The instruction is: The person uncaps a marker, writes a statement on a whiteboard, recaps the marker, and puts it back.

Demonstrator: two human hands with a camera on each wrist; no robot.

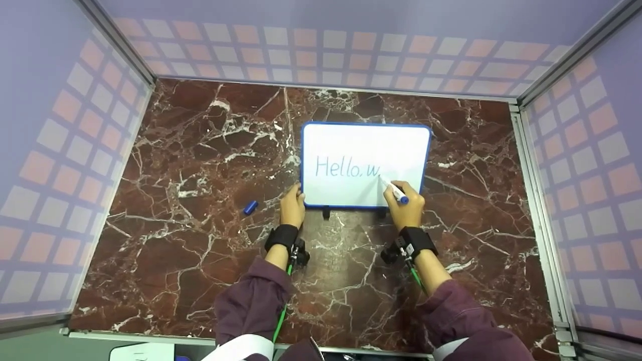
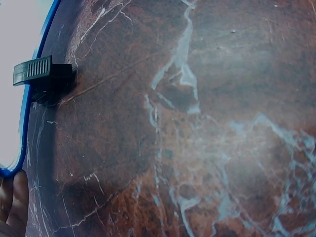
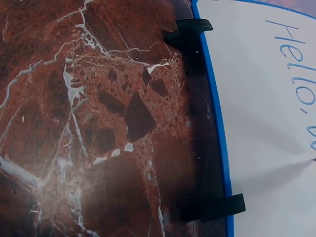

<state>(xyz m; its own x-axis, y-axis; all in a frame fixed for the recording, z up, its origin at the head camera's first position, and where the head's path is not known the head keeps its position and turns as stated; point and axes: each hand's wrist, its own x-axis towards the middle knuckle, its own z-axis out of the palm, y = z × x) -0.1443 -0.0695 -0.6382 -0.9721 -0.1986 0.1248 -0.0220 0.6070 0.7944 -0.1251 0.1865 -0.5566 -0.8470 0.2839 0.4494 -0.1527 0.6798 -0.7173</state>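
A whiteboard [image 1: 346, 140] with a blue rim lies on the marble-patterned table, bearing the blue handwriting "Hello, w" [image 1: 347, 167]. In my right hand [image 1: 409, 208] I pinch a white marker with a blue end [image 1: 397, 192], its tip at the board just after the "w". The left hand [image 1: 292, 208] grips the board's lower left corner; in the left wrist view its fingers [image 2: 19, 200] show at that corner. The right hand is out of sight in the right wrist view, where the writing [image 3: 296, 69] runs down the right side.
The blue marker cap [image 1: 250, 207] lies on the table [image 1: 190, 240] to the left of my left hand. Two black clips [image 3: 195, 25] sit on the board's near edge. Panels with a checkered band [image 1: 321, 47] enclose the table at the back and sides.
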